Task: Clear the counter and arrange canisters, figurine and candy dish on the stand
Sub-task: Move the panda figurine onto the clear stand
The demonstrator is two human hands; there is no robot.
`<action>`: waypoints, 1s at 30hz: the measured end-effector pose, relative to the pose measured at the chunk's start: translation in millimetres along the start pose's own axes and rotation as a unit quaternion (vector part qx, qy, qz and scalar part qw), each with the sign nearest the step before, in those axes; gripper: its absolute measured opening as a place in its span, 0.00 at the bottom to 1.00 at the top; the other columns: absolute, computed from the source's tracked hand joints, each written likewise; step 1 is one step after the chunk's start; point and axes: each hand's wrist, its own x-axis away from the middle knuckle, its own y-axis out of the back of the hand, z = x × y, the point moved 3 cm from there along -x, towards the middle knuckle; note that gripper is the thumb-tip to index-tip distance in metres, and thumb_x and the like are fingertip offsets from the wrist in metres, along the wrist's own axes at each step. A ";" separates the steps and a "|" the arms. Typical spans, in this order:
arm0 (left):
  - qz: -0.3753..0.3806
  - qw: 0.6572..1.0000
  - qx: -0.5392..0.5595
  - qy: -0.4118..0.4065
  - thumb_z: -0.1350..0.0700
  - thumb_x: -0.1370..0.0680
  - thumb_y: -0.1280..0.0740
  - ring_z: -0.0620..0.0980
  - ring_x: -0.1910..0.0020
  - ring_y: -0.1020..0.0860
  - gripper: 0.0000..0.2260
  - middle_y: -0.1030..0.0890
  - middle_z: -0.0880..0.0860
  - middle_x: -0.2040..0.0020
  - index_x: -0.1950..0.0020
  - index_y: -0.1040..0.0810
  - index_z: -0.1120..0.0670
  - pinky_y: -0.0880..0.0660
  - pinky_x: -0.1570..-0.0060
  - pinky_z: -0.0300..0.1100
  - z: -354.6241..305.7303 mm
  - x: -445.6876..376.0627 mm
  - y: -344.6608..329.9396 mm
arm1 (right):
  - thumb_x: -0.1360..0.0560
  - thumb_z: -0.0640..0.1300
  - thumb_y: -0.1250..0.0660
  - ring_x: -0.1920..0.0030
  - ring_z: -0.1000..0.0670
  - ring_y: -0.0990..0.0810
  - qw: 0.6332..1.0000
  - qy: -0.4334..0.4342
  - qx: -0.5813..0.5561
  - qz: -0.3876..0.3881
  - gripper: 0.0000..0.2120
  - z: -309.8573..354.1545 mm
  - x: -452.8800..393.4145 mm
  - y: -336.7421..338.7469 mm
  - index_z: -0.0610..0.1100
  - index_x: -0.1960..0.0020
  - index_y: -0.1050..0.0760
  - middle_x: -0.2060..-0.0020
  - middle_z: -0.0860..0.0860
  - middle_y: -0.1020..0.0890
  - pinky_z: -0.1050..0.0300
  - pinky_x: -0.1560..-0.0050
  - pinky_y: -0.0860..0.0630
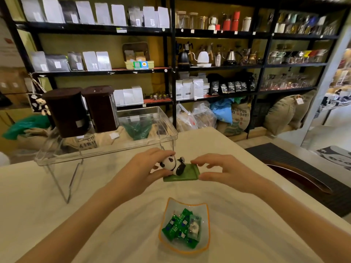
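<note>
**Figurine in hand, dish waiting, canisters already up**

Nearest the camera, the candy dish (185, 224), glass with an orange rim and filled with green-wrapped sweets, sits on the white-covered tabletop (57, 215), untouched. Just beyond it both hands close on the panda figurine (175, 167), which lies on its green base. The left hand (150, 166) has a clenched grip around the panda's head end; the right hand (218, 170) pinches the base's far edge between thumb and fingers. Whether the base has left the cloth I cannot tell.

Beyond the hands stands the clear acrylic stand (106, 147), with two dark brown canisters (83, 111) side by side on its left portion and its right portion bare.

The step in hand looks like the figurine's transfer. The next move likely calls for a level lift over the stand's raised front lip, setting it beside the canisters while leaving room for the dish.
</note>
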 end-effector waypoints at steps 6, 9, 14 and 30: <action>-0.059 0.998 0.036 0.004 0.58 0.28 0.33 0.40 0.51 0.25 0.21 0.27 0.40 0.49 0.36 0.29 0.48 0.23 0.49 0.36 -12.5 -17.9 52.9 | 0.33 0.63 0.38 0.43 0.56 0.25 0.999 0.026 0.038 -0.023 0.17 32.3 -23.5 36.2 0.70 0.44 0.32 0.42 0.59 0.23 0.53 0.43 0.25; -0.087 0.996 0.027 0.007 0.60 0.27 0.33 0.43 0.48 0.25 0.20 0.26 0.44 0.45 0.36 0.29 0.49 0.24 0.48 0.36 -10.3 -32.4 75.0 | 0.28 0.52 0.35 0.46 0.57 0.26 0.997 0.053 0.033 -0.045 0.14 48.0 -43.9 52.0 0.64 0.44 0.30 0.43 0.58 0.23 0.59 0.44 0.26; -0.133 0.991 -0.001 0.014 0.62 0.26 0.34 0.47 0.44 0.25 0.20 0.24 0.53 0.40 0.35 0.30 0.53 0.26 0.41 0.43 5.2 -64.1 104.0 | 0.26 0.44 0.36 0.54 0.65 0.29 0.989 0.092 0.062 -0.095 0.14 62.6 -90.1 68.4 0.50 0.40 0.26 0.49 0.57 0.24 0.72 0.56 0.31; -0.111 0.977 -0.066 0.168 0.62 0.22 0.40 0.56 0.42 0.27 0.16 0.31 0.58 0.37 0.34 0.35 0.58 0.28 0.43 0.45 93.5 -125.8 75.6 | 0.24 0.43 0.39 0.42 0.48 0.30 0.974 0.081 0.200 -0.064 0.15 21.0 -215.8 40.4 0.47 0.38 0.26 0.44 0.47 0.21 0.59 0.47 0.34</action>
